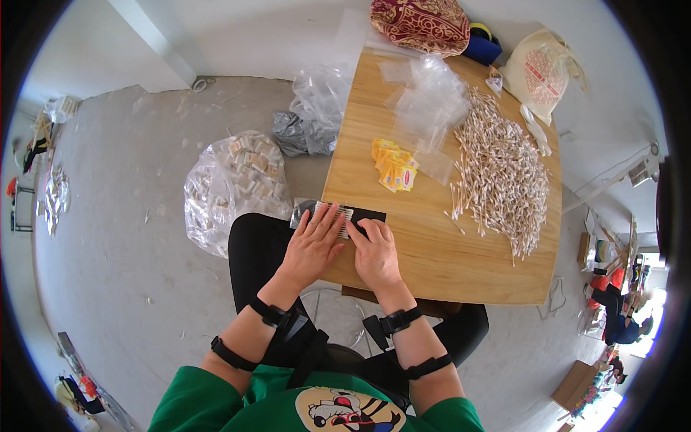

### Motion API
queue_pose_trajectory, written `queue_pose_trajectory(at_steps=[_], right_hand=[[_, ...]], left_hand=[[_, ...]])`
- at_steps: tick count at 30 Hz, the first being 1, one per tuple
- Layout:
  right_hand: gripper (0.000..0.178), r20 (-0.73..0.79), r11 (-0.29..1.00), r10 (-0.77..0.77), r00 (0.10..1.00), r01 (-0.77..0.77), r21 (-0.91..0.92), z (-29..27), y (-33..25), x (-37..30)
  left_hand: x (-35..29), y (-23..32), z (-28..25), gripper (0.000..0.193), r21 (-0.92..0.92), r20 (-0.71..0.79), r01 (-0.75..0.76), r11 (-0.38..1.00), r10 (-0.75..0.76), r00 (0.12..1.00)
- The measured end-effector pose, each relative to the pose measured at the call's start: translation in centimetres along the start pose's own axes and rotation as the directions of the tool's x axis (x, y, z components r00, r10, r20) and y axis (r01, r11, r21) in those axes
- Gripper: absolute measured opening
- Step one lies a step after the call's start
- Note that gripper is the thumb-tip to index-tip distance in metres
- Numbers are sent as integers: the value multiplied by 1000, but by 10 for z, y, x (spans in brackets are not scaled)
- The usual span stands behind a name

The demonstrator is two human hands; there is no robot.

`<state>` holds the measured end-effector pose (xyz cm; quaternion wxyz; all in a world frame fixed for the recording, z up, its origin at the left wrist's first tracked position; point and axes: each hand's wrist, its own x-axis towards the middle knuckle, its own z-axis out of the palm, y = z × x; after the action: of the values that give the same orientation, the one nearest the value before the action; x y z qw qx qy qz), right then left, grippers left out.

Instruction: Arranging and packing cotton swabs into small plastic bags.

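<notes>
A row of cotton swabs (347, 214) lies side by side on a black strip (372, 214) at the near left edge of the table. My left hand (311, 248) rests flat over the row's left part, its fingers stretched out and covering some of the swabs. Against the row's right end, my right hand (377, 253) touches with its thumb side. Its fingers are slightly bent and apart, with nothing visible gripped. A small clear plastic piece (302, 209) sticks out left of the row, past the table edge. What lies under my left palm is hidden.
A big pile of loose cotton swabs (504, 173) covers the table's right side. Yellow printed cards (394, 167) and clear small bags (435, 97) lie farther back. A cloth bag (540, 72) and tape dispenser (484, 47) stand behind. Left on the floor is a filled plastic sack (234, 191).
</notes>
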<state>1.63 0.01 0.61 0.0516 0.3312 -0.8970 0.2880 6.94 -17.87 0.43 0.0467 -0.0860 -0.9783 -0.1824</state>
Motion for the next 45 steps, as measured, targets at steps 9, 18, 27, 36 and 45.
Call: queue_pose_trajectory(at_steps=[9, 18, 27, 36, 45], right_hand=[[41, -46, 988, 74, 996, -67, 136, 3, 5, 0], [47, -44, 999, 33, 998, -32, 29, 0, -5, 7], [48, -140, 980, 124, 982, -99, 173, 0, 11, 10], [41, -186, 939, 338, 922, -343, 7, -36, 112, 70], [29, -125, 881, 470, 874, -454, 136, -45, 119, 76]], left_hand=[[0, -1, 5, 61, -125, 5, 32, 992, -32, 999], [7, -15, -1, 64, -134, -103, 69, 989, -83, 991], [12, -6, 8, 61, 63, -55, 37, 997, -33, 998], [9, -6, 8, 62, 81, -35, 51, 995, -48, 998], [-2, -11, 20, 71, -55, -230, 89, 995, -99, 968]])
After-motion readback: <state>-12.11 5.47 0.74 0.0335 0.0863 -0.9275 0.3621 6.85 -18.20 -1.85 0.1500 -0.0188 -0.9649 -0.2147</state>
